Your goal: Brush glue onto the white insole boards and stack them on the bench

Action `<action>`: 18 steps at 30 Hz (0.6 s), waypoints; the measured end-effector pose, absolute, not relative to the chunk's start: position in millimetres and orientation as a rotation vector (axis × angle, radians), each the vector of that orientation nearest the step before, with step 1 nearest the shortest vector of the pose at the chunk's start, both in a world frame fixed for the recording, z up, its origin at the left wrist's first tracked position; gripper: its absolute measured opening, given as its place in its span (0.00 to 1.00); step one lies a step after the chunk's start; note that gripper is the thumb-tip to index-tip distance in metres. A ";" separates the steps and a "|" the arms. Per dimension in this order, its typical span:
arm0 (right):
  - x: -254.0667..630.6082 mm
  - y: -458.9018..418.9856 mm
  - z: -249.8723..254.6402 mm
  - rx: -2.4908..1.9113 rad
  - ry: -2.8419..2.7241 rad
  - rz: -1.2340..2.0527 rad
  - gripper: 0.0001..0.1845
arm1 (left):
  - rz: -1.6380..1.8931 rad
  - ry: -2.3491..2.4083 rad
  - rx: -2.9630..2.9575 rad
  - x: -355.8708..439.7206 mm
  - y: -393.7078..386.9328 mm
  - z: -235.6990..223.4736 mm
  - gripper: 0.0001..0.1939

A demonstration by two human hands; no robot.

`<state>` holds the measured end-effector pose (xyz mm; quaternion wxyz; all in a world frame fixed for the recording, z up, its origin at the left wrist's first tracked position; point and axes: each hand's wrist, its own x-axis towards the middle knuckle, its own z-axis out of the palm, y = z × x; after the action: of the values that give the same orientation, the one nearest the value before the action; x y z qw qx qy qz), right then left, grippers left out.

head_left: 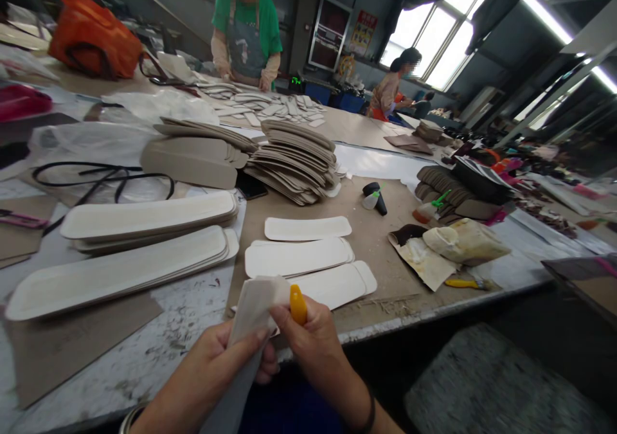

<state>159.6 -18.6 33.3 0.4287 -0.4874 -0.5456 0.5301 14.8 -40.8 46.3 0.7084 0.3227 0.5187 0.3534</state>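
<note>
My left hand (pixel 216 363) is closed around a long pale panel (pixel 248 331) with rounded corners, tilted up over the table's front edge. At the panel's upper end, the thumb and fingers of my right hand (pixel 313 344) pinch its edge. That same hand also grips a yellow-handled tool (pixel 297 304), whose working end is hidden. Just beyond my hands lie white panels (pixel 299 257) in short overlapping rows on brown paper. To the left, longer white panels (pixel 120 273) are piled in two stacks.
Stacks of grey-brown pieces (pixel 294 164) stand farther back. On the right are a glue-stained bag (pixel 472 241), a yellow-handled brush (pixel 465 284) and a bottle with a green nozzle (pixel 429 209). A black cord (pixel 106 173) lies at left. A person in green (pixel 248 35) stands across the table.
</note>
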 end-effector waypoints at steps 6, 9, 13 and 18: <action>160.7 -5.8 17.7 -1.242 -0.962 1.320 0.22 | 0.873 1.184 0.513 20.5 -40.0 34.5 0.24; 180.4 2.9 28.1 -1.203 -0.705 1.353 0.25 | 0.839 1.190 0.523 19.4 -49.2 31.2 0.24; 228.2 6.5 62.1 -1.170 -0.677 1.362 0.24 | 0.764 1.273 0.508 9.9 -59.7 26.2 0.25; 271.2 7.7 97.1 -1.380 -1.220 1.479 0.19 | 0.904 1.529 0.542 4.6 -51.7 22.9 0.24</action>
<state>271.2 7.7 97.1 0.3796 -0.5405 -0.4779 0.5792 4.6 -51.7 22.9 0.5989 0.2338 0.6593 0.3898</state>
